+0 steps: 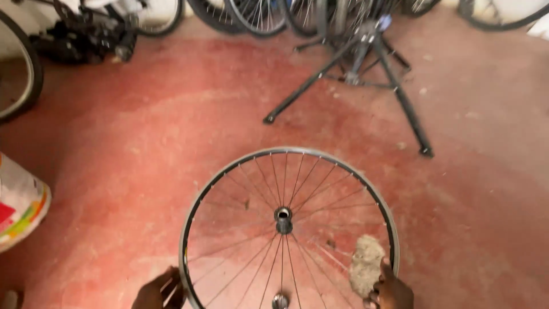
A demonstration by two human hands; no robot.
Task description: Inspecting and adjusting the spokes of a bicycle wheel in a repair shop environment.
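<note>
A bare bicycle wheel with a silver rim, thin spokes and a central hub stands upright in front of me over a red floor. My left hand grips the rim at its lower left, fingers curled around it. At the lower right of the rim, my right hand holds a dirty beige sponge pressed against the spokes and rim.
A black folding repair stand spreads its legs on the floor beyond the wheel. Several bicycle wheels line the back wall. A tyre leans at far left, and a white bucket sits at the left edge.
</note>
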